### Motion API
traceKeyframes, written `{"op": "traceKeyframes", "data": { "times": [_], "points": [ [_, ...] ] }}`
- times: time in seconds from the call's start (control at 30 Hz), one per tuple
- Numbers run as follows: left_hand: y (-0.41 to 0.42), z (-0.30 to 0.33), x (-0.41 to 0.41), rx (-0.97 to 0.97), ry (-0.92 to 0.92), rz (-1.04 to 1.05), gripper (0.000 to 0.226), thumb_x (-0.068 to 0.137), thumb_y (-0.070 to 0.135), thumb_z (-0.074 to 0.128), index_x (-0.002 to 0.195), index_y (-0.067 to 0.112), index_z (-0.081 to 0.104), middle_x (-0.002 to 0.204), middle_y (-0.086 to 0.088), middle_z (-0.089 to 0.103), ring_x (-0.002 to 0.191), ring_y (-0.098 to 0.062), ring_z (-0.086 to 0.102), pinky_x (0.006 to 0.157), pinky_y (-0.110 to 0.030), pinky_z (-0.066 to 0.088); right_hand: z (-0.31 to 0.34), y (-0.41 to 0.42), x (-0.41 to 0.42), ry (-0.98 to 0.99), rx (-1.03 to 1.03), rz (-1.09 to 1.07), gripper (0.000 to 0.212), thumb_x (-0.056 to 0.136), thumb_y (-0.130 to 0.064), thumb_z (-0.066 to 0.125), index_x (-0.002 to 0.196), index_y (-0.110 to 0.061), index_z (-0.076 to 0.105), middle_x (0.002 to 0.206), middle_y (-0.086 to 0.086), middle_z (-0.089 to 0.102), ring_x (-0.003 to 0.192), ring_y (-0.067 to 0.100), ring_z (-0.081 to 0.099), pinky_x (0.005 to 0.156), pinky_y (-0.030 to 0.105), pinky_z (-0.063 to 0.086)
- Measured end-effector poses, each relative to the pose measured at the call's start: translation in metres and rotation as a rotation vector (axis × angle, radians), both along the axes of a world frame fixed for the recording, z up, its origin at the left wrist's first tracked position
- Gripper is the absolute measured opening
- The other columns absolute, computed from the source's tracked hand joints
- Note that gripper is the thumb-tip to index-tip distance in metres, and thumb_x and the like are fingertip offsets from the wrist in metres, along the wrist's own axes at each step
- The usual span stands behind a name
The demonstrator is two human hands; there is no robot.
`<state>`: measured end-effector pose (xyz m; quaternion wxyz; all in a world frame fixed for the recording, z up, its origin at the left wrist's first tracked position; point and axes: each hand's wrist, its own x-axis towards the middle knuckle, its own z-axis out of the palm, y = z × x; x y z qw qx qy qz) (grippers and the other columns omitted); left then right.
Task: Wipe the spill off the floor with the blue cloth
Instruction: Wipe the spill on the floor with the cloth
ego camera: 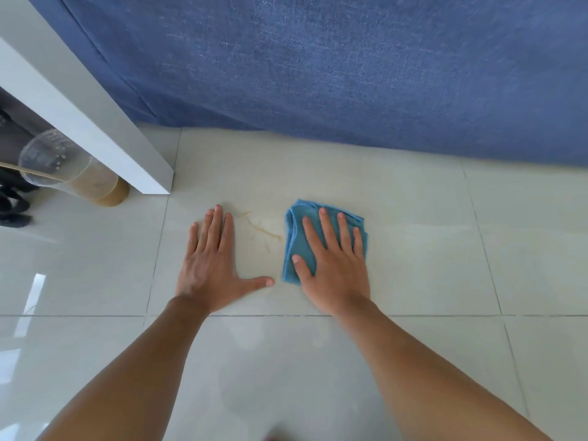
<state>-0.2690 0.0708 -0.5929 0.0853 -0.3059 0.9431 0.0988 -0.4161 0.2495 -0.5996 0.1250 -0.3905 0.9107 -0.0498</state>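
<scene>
A folded blue cloth (297, 237) lies flat on the pale tiled floor (413, 265). My right hand (334, 262) presses down on it, palm flat and fingers spread. Thin brownish streaks of the spill (264, 232) mark the tile just left of the cloth, between my two hands. My left hand (213, 259) rests flat on the bare tile to the left of the streaks, fingers together, thumb pointing right toward the cloth, holding nothing.
A clear plastic cup (70, 168) with brown liquid in its bottom stands at the left, tucked beside a white furniture leg (105, 128). A blue fabric surface (350, 65) fills the far side. Dark objects (12, 202) lie at the left edge.
</scene>
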Motion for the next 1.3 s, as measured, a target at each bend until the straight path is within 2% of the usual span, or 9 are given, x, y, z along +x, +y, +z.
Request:
{"op": "traceKeyframes", "data": {
  "times": [0.13, 0.27, 0.37, 0.5, 0.7, 0.8, 0.97, 1.17, 1.3],
  "points": [
    [0.002, 0.003, -0.001, 0.020, 0.008, 0.018, 0.150, 0.053, 0.103, 0.037, 0.159, 0.001, 0.008, 0.169, -0.017, -0.002, 0.157, -0.027, -0.006, 0.127, -0.051, 0.005, -0.001, 0.040, -0.027, 0.056, 0.070, -0.055, 0.076, 0.095, -0.065, 0.027, 0.162, -0.031, 0.017, 0.173, -0.002, 0.003, 0.159, 0.028, 0.001, 0.127, 0.051, 0.004],
    [0.004, 0.005, -0.002, 0.023, 0.021, 0.085, 0.152, 0.052, 0.104, 0.037, 0.159, 0.003, -0.001, 0.169, -0.013, -0.009, 0.156, -0.025, -0.012, 0.126, -0.052, -0.003, -0.002, -0.021, -0.057, 0.005, 0.054, -0.299, 0.075, 0.097, -0.062, 0.026, 0.163, -0.030, 0.008, 0.173, 0.002, -0.006, 0.158, 0.032, -0.007, 0.126, 0.054, -0.003],
    [0.006, 0.004, -0.001, 0.019, 0.005, 0.097, 0.154, 0.051, 0.105, 0.036, 0.159, 0.004, -0.004, 0.169, -0.011, -0.010, 0.156, -0.022, -0.012, 0.126, -0.051, -0.001, -0.001, -0.045, -0.032, 0.001, 0.023, -0.117, 0.075, 0.097, -0.060, 0.028, 0.163, -0.030, 0.008, 0.173, 0.004, -0.006, 0.158, 0.034, -0.009, 0.125, 0.054, -0.008],
    [-0.008, 0.006, 0.006, 0.028, -0.009, 0.024, 0.151, 0.053, 0.105, 0.037, 0.159, 0.006, -0.005, 0.170, -0.009, -0.010, 0.156, -0.020, -0.011, 0.127, -0.047, 0.000, 0.000, 0.008, -0.020, 0.026, 0.060, 0.152, 0.074, 0.095, -0.062, 0.025, 0.162, -0.033, 0.014, 0.173, -0.003, 0.000, 0.159, 0.028, -0.004, 0.127, 0.050, -0.002],
    [-0.014, 0.002, 0.013, -0.006, 0.002, -0.023, 0.147, 0.056, 0.105, 0.035, 0.160, 0.006, 0.000, 0.170, -0.007, -0.005, 0.157, -0.019, -0.004, 0.127, -0.048, 0.004, 0.000, -0.041, -0.046, -0.014, 0.069, -0.209, 0.074, 0.099, -0.059, 0.023, 0.163, -0.029, 0.004, 0.172, 0.003, -0.011, 0.157, 0.033, -0.012, 0.125, 0.054, -0.008],
    [-0.014, 0.001, 0.013, 0.001, 0.004, -0.018, 0.148, 0.056, 0.105, 0.035, 0.160, 0.006, 0.000, 0.170, -0.007, -0.005, 0.157, -0.019, -0.005, 0.127, -0.048, 0.003, -0.001, -0.063, -0.014, 0.001, 0.019, -0.092, 0.074, 0.098, -0.057, 0.025, 0.163, -0.029, 0.007, 0.173, 0.006, -0.007, 0.157, 0.035, -0.010, 0.125, 0.056, -0.007],
    [-0.014, 0.003, 0.013, 0.015, -0.005, -0.019, 0.149, 0.056, 0.105, 0.036, 0.160, 0.006, -0.001, 0.170, -0.008, -0.006, 0.157, -0.019, -0.006, 0.127, -0.048, 0.003, 0.000, -0.008, -0.008, 0.030, 0.047, 0.116, 0.074, 0.095, -0.060, 0.028, 0.162, -0.031, 0.018, 0.173, 0.000, 0.003, 0.159, 0.031, 0.000, 0.127, 0.054, 0.003],
    [-0.013, 0.000, 0.013, 0.017, 0.001, -0.017, 0.149, 0.055, 0.105, 0.034, 0.160, 0.006, -0.003, 0.170, -0.007, -0.008, 0.157, -0.017, -0.009, 0.127, -0.048, 0.001, -0.003, -0.066, -0.040, -0.010, 0.034, -0.206, 0.075, 0.097, -0.058, 0.028, 0.163, -0.029, 0.010, 0.173, 0.005, -0.006, 0.157, 0.036, -0.009, 0.125, 0.056, -0.006],
    [-0.013, 0.000, 0.014, 0.024, -0.006, -0.005, 0.150, 0.054, 0.105, 0.034, 0.160, 0.006, -0.007, 0.170, -0.007, -0.010, 0.155, -0.019, -0.015, 0.126, -0.048, -0.005, -0.001, -0.069, 0.009, 0.002, -0.020, 0.069, 0.075, 0.096, -0.059, 0.031, 0.163, -0.029, 0.014, 0.173, 0.004, -0.003, 0.158, 0.035, -0.007, 0.126, 0.056, -0.004]
  ]
}}
